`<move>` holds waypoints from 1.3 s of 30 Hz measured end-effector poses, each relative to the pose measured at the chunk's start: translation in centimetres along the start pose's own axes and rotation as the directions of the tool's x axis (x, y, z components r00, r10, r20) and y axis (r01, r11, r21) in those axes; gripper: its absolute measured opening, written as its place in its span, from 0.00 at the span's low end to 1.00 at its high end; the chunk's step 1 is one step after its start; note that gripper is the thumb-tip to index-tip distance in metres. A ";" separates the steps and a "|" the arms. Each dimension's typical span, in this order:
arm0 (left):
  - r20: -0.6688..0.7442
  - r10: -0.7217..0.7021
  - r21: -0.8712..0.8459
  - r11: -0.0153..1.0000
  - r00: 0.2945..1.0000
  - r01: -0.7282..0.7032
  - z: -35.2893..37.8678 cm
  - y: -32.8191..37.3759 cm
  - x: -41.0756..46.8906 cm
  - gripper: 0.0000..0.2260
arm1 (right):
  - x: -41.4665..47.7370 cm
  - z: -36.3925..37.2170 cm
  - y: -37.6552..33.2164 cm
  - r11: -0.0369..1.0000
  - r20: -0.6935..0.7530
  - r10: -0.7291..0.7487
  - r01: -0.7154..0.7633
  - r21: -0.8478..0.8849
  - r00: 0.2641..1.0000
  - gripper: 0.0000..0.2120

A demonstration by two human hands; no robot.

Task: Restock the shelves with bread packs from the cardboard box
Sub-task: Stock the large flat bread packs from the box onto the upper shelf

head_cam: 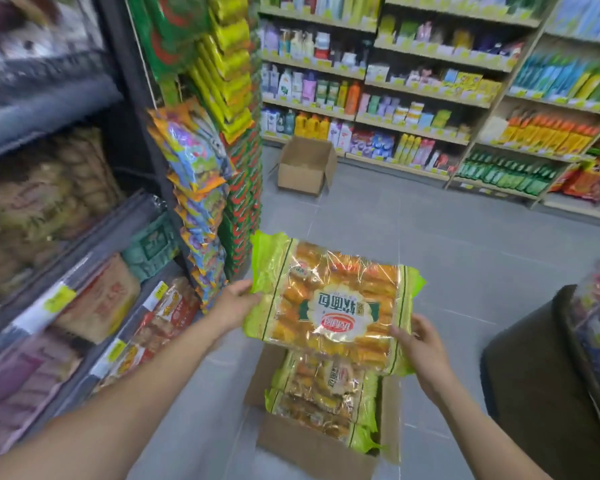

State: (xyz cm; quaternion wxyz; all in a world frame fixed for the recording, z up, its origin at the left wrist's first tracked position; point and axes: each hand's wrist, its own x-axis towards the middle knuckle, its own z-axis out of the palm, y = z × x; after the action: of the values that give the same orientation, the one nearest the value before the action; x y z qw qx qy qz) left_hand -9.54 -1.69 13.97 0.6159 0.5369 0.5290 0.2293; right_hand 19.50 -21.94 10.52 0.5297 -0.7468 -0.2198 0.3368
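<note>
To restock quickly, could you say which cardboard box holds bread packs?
The near box under the held pack; the far box by the back shelves looks empty.

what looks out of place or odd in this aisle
A second open cardboard box sits alone on the aisle floor by the far shelves, in the walkway. The bread pack held by the left hand and right hand shows its label upside down from this view. Nothing looks spilled or torn.
</note>
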 end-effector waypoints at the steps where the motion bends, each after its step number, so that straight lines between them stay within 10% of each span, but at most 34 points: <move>1: -0.008 0.020 -0.006 1.000 1.000 -0.020 -1.3 2.4 -1.6 0.18 | -0.8 -0.3 -3.3 0.999 0.020 -0.032 0.032 0.002 0.999 0.16; 3: -0.002 0.067 -0.036 0.997 0.998 -0.067 -3.6 6.7 -4.9 0.32 | -1.9 -1.0 -8.9 0.996 0.015 -0.084 0.085 -0.011 0.996 0.16; 18: -0.128 0.187 -0.267 0.939 0.974 -0.215 -15.2 22.1 -30.0 0.26 | -10.3 2.1 -40.1 0.789 0.324 -0.611 0.587 0.182 0.722 0.13; 23: -0.481 0.222 -0.234 0.900 0.848 -0.368 -18.3 21.7 -34.1 0.23 | -14.7 6.2 -48.9 0.592 0.500 -0.742 0.787 0.174 0.447 0.12; 28: -0.449 0.429 0.098 0.896 0.784 -0.434 -19.6 24.4 -36.2 0.62 | -21.0 10.6 -56.5 0.156 0.751 -0.661 0.978 0.142 -0.003 0.13; 33: -0.355 0.451 0.076 0.887 0.819 -0.455 -18.2 26.2 -36.4 0.38 | -25.7 13.7 -59.7 -0.122 0.831 -0.506 0.973 0.197 -0.232 0.13; 39: -0.392 0.398 -0.239 0.827 0.830 -0.509 -17.8 25.5 -36.7 0.15 | -26.8 15.9 -59.3 -0.189 0.802 -0.537 0.964 0.188 -0.262 0.14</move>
State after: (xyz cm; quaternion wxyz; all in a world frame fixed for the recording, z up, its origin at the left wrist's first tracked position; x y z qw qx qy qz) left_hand -30.51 -17.38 54.27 0.5283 0.4908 0.4313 0.5423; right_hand -8.62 -9.77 70.06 0.2165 -0.2777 -0.9360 0.0012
